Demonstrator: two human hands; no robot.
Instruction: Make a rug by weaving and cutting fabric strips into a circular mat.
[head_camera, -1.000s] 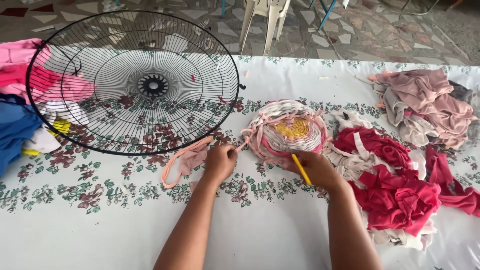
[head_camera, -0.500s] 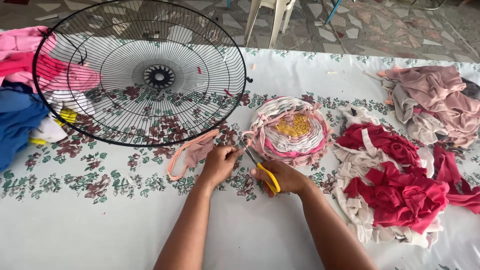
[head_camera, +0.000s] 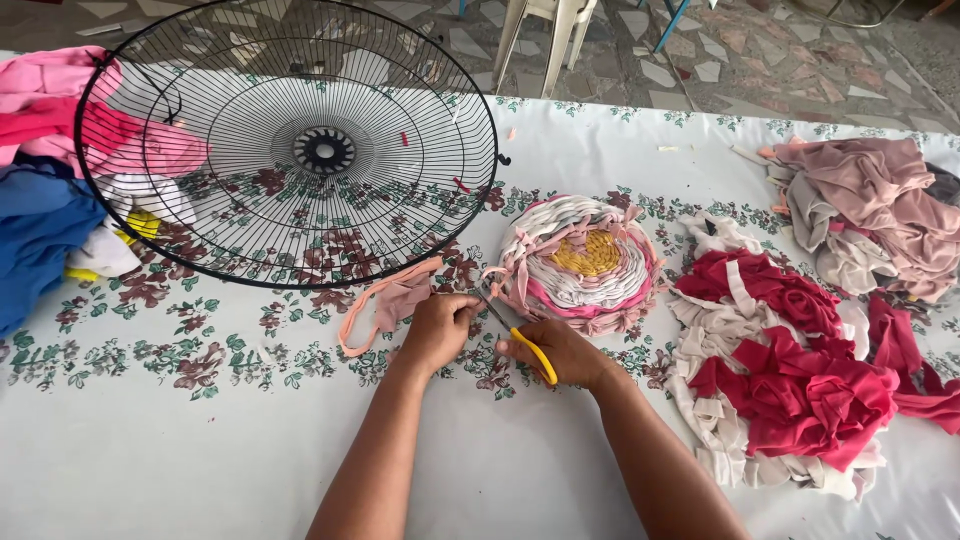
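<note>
My left hand (head_camera: 438, 330) pinches a pink fabric strip (head_camera: 385, 303) that loops out to the left on the floral tablecloth (head_camera: 200, 440). My right hand (head_camera: 560, 352) grips yellow-handled scissors (head_camera: 528, 345), whose blades point up-left toward the strip near my left fingers. Just behind both hands lies a round woven rag mat (head_camera: 583, 260) in white, pink and yellow, from which the strip seems to lead.
A black wire fan guard (head_camera: 290, 140) rests on the table at the back left. Pink and blue cloths (head_camera: 50, 190) are piled at the far left. Red and white fabric strips (head_camera: 790, 370) lie to the right, dusty-pink cloth (head_camera: 870, 200) behind them.
My right hand with the scissors has moved left from the mat's edge to meet my left hand at the strip. The view has shifted slightly.
</note>
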